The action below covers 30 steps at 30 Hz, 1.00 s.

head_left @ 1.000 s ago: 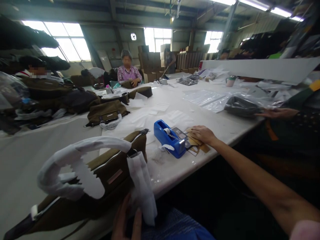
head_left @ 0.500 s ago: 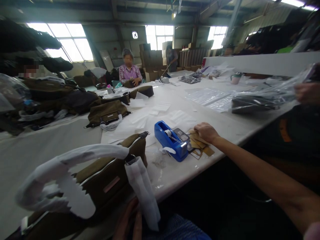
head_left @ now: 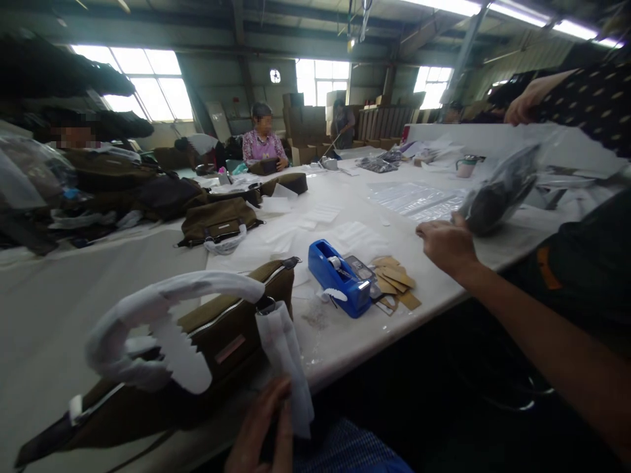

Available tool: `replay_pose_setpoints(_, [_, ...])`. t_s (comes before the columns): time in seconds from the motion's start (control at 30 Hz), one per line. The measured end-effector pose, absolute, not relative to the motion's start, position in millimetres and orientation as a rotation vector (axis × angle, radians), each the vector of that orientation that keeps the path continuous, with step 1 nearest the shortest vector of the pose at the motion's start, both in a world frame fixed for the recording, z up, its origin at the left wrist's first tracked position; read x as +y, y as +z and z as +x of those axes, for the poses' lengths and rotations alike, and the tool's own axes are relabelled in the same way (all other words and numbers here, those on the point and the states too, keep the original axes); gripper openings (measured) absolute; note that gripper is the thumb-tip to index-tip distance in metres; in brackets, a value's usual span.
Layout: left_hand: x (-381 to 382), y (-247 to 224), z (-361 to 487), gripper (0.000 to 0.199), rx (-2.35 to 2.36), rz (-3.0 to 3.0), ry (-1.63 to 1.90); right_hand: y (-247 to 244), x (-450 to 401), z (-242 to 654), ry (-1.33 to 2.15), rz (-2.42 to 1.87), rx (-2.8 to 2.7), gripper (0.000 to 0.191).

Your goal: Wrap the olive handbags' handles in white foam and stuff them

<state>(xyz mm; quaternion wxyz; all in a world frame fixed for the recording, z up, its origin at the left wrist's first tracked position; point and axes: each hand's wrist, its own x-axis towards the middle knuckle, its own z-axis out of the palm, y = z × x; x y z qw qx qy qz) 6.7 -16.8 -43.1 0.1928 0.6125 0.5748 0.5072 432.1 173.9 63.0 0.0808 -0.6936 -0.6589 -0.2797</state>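
Note:
An olive-brown zip bag (head_left: 197,394) lies tilted at the table's near left, its handle (head_left: 172,289) wrapped in white foam. A white-wrapped strap (head_left: 283,348) hangs from its ring over the table edge. My left hand (head_left: 263,420) is below the bag's near end, fingers apart and fingertips against that strap. Over the table's right side, my right hand (head_left: 448,246) has its fingers curled together; what they hold, if anything, is hidden. Just beyond it stands a dark bag in clear plastic (head_left: 493,197). A blue tape dispenser (head_left: 340,282) sits beside tan card pieces (head_left: 394,279).
A small clear-lidded box (head_left: 359,268) touches the dispenser. White sheets (head_left: 315,230) and clear plastic bags (head_left: 419,199) spread across the table. Another brown bag (head_left: 217,220) lies farther back. At right, a co-worker's hand (head_left: 525,108) reaches over the plastic; another person (head_left: 263,141) sits across.
My right hand has left the card pieces and moved right and away from me. My left hand has risen along the strap. The plastic-covered bag at right is now tilted up.

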Motion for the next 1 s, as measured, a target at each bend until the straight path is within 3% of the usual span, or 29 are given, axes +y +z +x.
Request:
replay_pose_setpoints(0.13, [-9.9,-5.4,35.7,0.042,1.261,1.728,1.5,87.3,112.0,349.9,-0.674,-1.407,-2.317,0.022])
replay_pose_setpoints(0.27, [-8.0,34.3,57.1,0.067,0.949,1.653,1.26,103.9,43.9,271.4,-0.338,-0.826,-2.509,0.024])
replay_pose_setpoints(0.43, [-20.2,39.7,35.4,0.026,1.001,1.467,0.986,99.7,22.4,253.7,-0.325,-0.763,-2.423,0.021])
replay_pose_setpoints(0.57, [-35.9,20.7,-14.4,0.026,1.26,1.478,1.012,73.8,31.6,253.8,-0.339,-0.874,-2.422,0.023])
replay_pose_setpoints(0.63, [-42.5,19.6,-34.9,0.025,1.363,1.553,1.016,58.0,27.7,236.9,-0.097,-0.906,-2.444,0.027])
replay_pose_setpoints(0.77, [-52.4,37.7,-49.4,0.022,1.453,1.846,0.922,36.3,9.0,179.6,0.724,-0.857,-2.267,0.04])
replay_pose_setpoints(0.9, [-56.3,54.7,-54.1,0.02,1.524,1.954,0.93,33.5,4.4,142.3,1.305,-0.933,-1.973,0.015])
replay_pose_setpoints(1.0, [-50.9,57.1,-73.1,0.019,1.556,1.862,1.098,38.1,15.7,134.6,1.466,-1.022,-1.807,0.023])
